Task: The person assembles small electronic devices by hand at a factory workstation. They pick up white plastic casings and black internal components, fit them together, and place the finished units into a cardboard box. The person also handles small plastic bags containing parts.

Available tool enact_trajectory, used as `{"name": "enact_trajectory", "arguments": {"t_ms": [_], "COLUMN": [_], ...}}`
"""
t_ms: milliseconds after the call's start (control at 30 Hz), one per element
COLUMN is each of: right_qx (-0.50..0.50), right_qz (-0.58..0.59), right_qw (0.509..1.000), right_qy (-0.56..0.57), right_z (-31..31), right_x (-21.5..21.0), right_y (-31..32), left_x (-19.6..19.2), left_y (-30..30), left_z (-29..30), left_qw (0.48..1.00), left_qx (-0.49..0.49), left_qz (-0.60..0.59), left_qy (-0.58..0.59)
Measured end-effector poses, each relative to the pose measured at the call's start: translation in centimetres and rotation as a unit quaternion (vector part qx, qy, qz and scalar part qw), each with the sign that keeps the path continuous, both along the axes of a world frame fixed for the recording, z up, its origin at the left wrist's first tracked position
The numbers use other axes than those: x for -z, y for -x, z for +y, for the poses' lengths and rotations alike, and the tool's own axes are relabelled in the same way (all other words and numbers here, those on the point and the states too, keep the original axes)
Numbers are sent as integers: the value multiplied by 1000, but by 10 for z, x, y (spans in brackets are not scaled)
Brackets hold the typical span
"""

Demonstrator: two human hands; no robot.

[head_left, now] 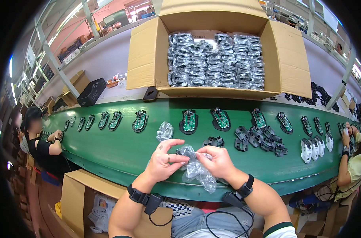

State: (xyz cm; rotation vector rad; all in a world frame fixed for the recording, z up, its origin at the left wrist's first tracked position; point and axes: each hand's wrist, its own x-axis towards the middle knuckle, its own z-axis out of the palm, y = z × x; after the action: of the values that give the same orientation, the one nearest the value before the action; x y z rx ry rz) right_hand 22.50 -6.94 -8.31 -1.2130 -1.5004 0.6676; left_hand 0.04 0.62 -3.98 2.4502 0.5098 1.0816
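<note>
A crumpled clear plastic bag point(201, 173) hangs between my two hands over the near edge of the green belt. Its upper end wraps round a dark plastic part point(185, 151), whose exact shape the film hides. My left hand point(160, 163) pinches this end between thumb and fingers. Thumb and forefinger of my right hand point(220, 162) grip the bag's film from the other side. Just beyond them lie another crumpled clear bag point(165, 131) and a few black plastic parts point(213, 142). More black molded parts point(255, 137) sit in a loose group to the right.
Mouse bases with green circuit boards point(188, 121) line the belt point(156, 148). Behind it stands an open carton point(216, 93) full of bagged parts. White shells point(311, 148) lie right. Co-workers sit at left point(43, 142) and right point(353, 168). A carton point(73, 194) stands below.
</note>
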Motion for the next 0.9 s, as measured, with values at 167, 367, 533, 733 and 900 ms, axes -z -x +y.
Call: {"name": "enact_trajectory", "arguments": {"t_ms": [167, 367, 533, 733, 900], "right_qx": [11, 19, 49, 61, 91], "right_qz": [-7, 1, 32, 65, 39], "right_qw": [1000, 1000, 997, 996, 987], "right_qy": [-7, 18, -51, -17, -129], "right_z": [0, -3, 7, 0, 7], "right_x": [2, -13, 1, -18, -11], "right_y": [0, -1, -8, -11, -14], "left_x": [-1, 1, -1, -4, -6], "left_y": [3, -4, -7, -6, -8], "left_z": [-8, -8, -6, -5, -3], "left_qw": [997, 996, 994, 983, 970], "left_qx": [-18, 3, 9, -12, -98], "left_qz": [54, 2, -7, 27, 5], "left_qy": [-43, -92, -105, -179, -222]}}
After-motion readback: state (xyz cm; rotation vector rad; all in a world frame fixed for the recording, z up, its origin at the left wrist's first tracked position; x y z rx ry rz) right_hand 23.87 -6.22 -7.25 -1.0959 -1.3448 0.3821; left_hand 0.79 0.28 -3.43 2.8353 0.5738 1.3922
